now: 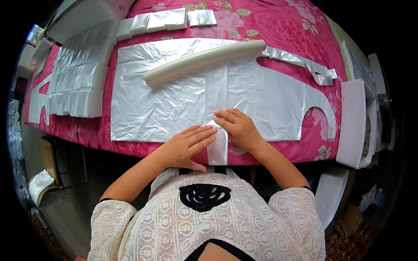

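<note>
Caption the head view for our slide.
Left hand and right hand touch a plastic strip across a silvery sheet topped by a pale roll.

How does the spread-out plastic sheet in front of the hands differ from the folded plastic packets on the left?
The plastic sheet lies opened out broad and flat; the folded plastic packets are small rectangles in stacked rows.
The sheet shows curved cut-outs at its right end; the packets show mostly straight edges.
The left hand and right hand are at the sheet; the packets lie apart from them.
Both look pale and shiny.
</note>
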The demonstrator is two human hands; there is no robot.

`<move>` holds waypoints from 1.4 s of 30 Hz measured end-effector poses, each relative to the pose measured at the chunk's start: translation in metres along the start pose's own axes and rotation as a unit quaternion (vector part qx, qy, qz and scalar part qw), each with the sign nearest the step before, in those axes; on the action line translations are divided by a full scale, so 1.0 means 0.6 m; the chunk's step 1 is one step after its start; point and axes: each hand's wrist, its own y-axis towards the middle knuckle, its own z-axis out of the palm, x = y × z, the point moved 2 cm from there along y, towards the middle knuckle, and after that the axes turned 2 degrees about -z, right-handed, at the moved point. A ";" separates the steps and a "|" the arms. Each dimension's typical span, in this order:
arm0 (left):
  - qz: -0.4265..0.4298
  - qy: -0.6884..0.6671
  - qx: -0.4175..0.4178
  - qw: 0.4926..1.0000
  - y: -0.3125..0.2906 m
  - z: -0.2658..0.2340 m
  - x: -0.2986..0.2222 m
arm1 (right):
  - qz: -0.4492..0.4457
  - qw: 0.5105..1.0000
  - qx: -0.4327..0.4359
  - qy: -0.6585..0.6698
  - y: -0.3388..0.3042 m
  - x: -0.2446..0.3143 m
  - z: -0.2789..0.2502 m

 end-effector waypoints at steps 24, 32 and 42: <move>-0.396 -0.219 -0.127 0.883 0.070 -0.001 0.067 | 0.397 0.883 0.040 0.249 0.044 -0.054 -0.019; -0.220 0.130 -0.033 0.966 0.071 0.061 0.046 | 0.474 0.831 0.112 0.268 0.069 -0.078 -0.019; -0.218 0.170 -0.039 0.960 0.069 0.062 0.053 | 0.054 0.991 -0.015 -0.121 0.046 -0.059 -0.017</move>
